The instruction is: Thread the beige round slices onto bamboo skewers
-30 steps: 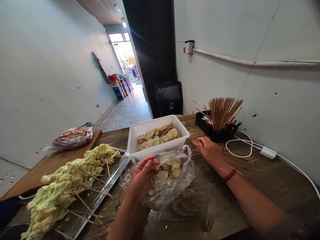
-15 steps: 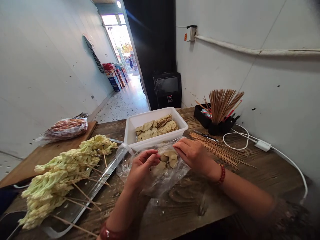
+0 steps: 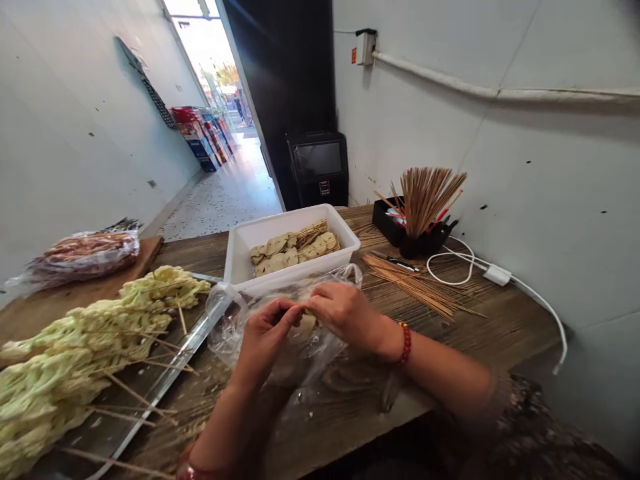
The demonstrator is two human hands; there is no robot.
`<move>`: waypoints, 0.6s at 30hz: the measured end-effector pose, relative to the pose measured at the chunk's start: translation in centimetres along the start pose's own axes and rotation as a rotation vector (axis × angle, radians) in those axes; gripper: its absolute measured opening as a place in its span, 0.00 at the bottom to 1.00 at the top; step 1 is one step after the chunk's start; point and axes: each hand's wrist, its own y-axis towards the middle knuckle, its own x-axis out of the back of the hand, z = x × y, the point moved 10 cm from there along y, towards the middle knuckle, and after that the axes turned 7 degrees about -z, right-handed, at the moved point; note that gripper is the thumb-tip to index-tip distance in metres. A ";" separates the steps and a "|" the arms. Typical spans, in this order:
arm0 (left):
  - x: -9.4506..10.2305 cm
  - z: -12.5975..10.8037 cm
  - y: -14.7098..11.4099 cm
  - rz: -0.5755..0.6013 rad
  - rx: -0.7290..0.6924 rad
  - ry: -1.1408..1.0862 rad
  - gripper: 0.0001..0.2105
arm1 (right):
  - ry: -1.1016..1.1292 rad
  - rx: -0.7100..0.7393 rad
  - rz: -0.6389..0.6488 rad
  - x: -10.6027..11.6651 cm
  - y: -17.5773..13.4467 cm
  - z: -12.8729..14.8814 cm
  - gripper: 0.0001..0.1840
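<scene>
My left hand [image 3: 267, 331] and my right hand [image 3: 345, 317] meet at the fingertips over an open clear plastic bag [image 3: 320, 357]. Both are closed in a pinch; whatever lies between the fingers is too small and covered to name. Pale thin round slices [image 3: 306, 325] lie in the bag, mostly hidden under my hands. Just behind it, a white plastic tub [image 3: 287, 220] holds skewered slices [image 3: 295, 250] with thin sticks among them. To the right of my right hand, loose bamboo skewers [image 3: 410, 287] lie on the wooden table [image 3: 360, 393].
Cauliflower skewers [image 3: 100, 333] rest on a metal tray [image 3: 175, 373] at the left. Behind them, a bagged pack of meat [image 3: 85, 257] sits on a board. Upright skewers [image 3: 425, 193] stand in a black holder [image 3: 387, 223], near a white cable [image 3: 537, 297].
My right hand has come from the slices in the bag to my left hand, and their fingertips now meet. The view has turned slightly to the right.
</scene>
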 end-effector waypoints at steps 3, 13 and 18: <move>0.4 -0.1 0.0 -0.039 0.007 0.014 0.11 | 0.025 -0.085 -0.007 1.1 -0.7 -1.8 0.12; 1.4 0.1 0.9 -0.002 -0.091 0.319 0.08 | 0.211 -0.291 -0.014 2.0 -2.0 -5.5 0.09; -0.6 0.6 0.5 0.137 -0.239 0.800 0.07 | 0.184 -0.286 0.031 0.8 -2.3 -5.0 0.10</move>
